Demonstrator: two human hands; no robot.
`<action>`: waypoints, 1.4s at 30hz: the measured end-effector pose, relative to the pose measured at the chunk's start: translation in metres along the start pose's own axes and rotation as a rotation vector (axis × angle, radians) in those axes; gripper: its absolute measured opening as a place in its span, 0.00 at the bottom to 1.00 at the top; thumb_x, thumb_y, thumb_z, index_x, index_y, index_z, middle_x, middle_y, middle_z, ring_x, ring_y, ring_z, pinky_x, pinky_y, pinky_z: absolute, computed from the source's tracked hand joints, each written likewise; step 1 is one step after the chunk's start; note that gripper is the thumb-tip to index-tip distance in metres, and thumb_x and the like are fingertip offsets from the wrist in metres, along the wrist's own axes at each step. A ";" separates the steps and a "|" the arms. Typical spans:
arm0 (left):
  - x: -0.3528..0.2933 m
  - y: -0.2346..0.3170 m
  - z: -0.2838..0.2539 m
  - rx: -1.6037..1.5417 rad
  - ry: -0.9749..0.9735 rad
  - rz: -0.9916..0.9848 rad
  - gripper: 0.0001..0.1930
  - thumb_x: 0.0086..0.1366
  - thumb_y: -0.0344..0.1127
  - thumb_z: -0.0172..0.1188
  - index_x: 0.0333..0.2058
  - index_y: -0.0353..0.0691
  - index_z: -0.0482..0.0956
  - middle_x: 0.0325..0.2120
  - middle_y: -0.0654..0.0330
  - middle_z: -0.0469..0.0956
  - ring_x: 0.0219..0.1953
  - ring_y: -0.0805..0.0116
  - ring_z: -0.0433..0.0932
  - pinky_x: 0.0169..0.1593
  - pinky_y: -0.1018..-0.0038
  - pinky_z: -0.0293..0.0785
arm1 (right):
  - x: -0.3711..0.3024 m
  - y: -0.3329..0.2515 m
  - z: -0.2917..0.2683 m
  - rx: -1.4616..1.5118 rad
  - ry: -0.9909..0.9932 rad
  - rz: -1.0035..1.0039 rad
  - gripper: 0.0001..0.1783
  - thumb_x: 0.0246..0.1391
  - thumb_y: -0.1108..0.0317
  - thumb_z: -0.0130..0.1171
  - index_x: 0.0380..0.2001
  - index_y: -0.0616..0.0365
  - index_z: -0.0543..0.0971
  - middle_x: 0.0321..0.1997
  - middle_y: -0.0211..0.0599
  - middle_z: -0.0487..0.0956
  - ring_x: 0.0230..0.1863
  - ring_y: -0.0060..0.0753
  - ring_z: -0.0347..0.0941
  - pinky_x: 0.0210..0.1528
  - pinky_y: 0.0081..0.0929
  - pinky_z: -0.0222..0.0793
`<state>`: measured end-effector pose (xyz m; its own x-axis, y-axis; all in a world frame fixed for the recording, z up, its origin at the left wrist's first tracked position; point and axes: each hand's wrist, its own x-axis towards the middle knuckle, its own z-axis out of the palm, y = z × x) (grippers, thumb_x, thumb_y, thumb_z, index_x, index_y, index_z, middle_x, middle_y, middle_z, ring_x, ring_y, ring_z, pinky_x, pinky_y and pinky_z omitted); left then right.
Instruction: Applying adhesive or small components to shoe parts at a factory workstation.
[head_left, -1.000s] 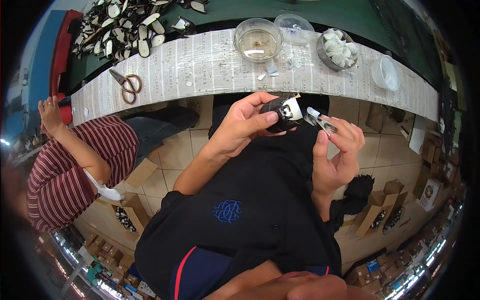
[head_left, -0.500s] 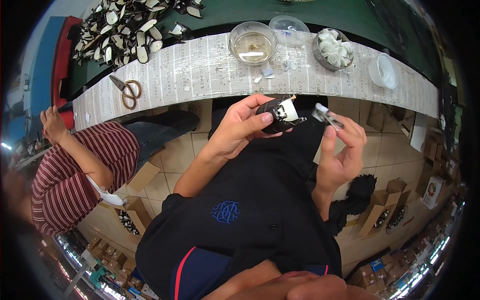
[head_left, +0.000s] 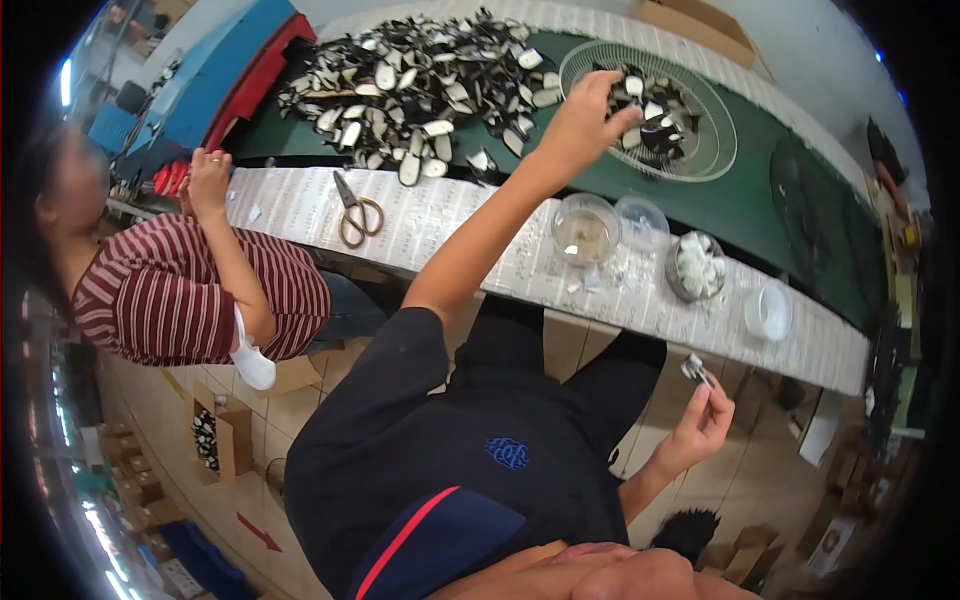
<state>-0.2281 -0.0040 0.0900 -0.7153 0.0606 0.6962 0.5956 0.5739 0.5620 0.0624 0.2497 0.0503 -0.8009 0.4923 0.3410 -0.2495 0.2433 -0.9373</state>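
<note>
room between scissors (head_left: 351, 203) and left forearm (head_left: 480, 240), basket wall (head_left: 716, 135) ahead

Workshop, with heaped parts (head_left: 410, 168), scissors (head_left: 351, 206) and cardboard boxes (head_left: 236, 440).

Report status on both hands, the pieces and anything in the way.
Left hand open over dark-and-white pieces in wire basket. Right hand gripping small metal tool. Bowl of liquid on bench between hands; nothing visibly blocking left.

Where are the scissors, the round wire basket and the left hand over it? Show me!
Scissors (head_left: 352, 206): head view, where the blades meet the handles.
Round wire basket (head_left: 716, 130): head view, bare mesh on its right.
Left hand (head_left: 588, 114): head view, middle of the hand.
</note>
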 end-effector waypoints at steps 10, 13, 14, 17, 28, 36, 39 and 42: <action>-0.162 -0.173 -0.069 0.724 -0.293 -0.509 0.27 0.52 0.46 0.67 0.48 0.39 0.74 0.46 0.48 0.74 0.52 0.44 0.71 0.53 0.52 0.68 | -0.004 0.038 -0.018 0.363 0.002 0.281 0.09 0.57 0.75 0.58 0.26 0.58 0.69 0.39 0.44 0.80 0.32 0.22 0.71 0.37 0.19 0.66; -0.169 -0.171 -0.072 0.564 -0.291 -0.555 0.20 0.56 0.40 0.63 0.46 0.40 0.75 0.38 0.51 0.77 0.43 0.48 0.75 0.46 0.55 0.71 | 0.000 0.043 -0.012 0.421 -0.021 0.346 0.07 0.58 0.74 0.57 0.27 0.58 0.70 0.39 0.41 0.79 0.32 0.22 0.71 0.36 0.19 0.66; -0.172 -0.175 -0.074 0.516 -0.264 -0.521 0.17 0.57 0.39 0.62 0.44 0.40 0.75 0.36 0.52 0.77 0.40 0.49 0.76 0.44 0.56 0.71 | 0.002 0.040 -0.007 0.447 -0.021 0.361 0.07 0.57 0.74 0.58 0.27 0.58 0.71 0.38 0.40 0.79 0.32 0.22 0.71 0.36 0.19 0.67; -0.165 -0.173 -0.058 0.357 -0.152 -0.396 0.15 0.57 0.38 0.62 0.42 0.40 0.76 0.36 0.52 0.76 0.40 0.50 0.76 0.44 0.57 0.71 | 0.005 0.035 0.003 0.476 -0.007 0.364 0.05 0.57 0.74 0.58 0.28 0.59 0.72 0.38 0.40 0.79 0.32 0.23 0.72 0.36 0.19 0.67; -0.156 -0.157 -0.023 0.584 -0.357 -0.352 0.15 0.53 0.39 0.67 0.37 0.40 0.78 0.36 0.53 0.74 0.40 0.52 0.77 0.43 0.57 0.71 | 0.005 0.037 -0.001 0.442 0.011 0.357 0.04 0.56 0.73 0.59 0.30 0.62 0.75 0.33 0.35 0.79 0.30 0.21 0.72 0.35 0.18 0.66; -0.136 -0.166 -0.044 0.593 -0.395 -0.444 0.13 0.49 0.40 0.69 0.30 0.39 0.80 0.31 0.52 0.80 0.36 0.51 0.80 0.38 0.59 0.76 | 0.001 0.047 -0.011 0.434 0.068 0.342 0.06 0.58 0.72 0.58 0.29 0.61 0.74 0.35 0.36 0.79 0.30 0.19 0.70 0.35 0.18 0.65; -0.126 -0.153 -0.048 0.657 -0.566 -0.532 0.12 0.48 0.41 0.69 0.29 0.42 0.83 0.28 0.51 0.82 0.33 0.52 0.81 0.37 0.59 0.77 | -0.002 0.056 -0.013 0.445 0.087 0.360 0.06 0.58 0.72 0.57 0.29 0.60 0.74 0.33 0.35 0.79 0.30 0.20 0.70 0.35 0.18 0.65; -0.130 -0.155 -0.053 0.624 -0.576 -0.544 0.09 0.49 0.41 0.67 0.26 0.44 0.85 0.27 0.51 0.82 0.32 0.52 0.82 0.37 0.60 0.78 | -0.001 0.058 -0.012 0.451 0.076 0.388 0.06 0.59 0.71 0.57 0.29 0.60 0.73 0.31 0.33 0.77 0.30 0.19 0.70 0.34 0.18 0.65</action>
<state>-0.2081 -0.1437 -0.0640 -0.9989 -0.0464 0.0000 -0.0444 0.9559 0.2902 0.0554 0.2735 -0.0039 -0.8425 0.5369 -0.0441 -0.1664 -0.3371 -0.9267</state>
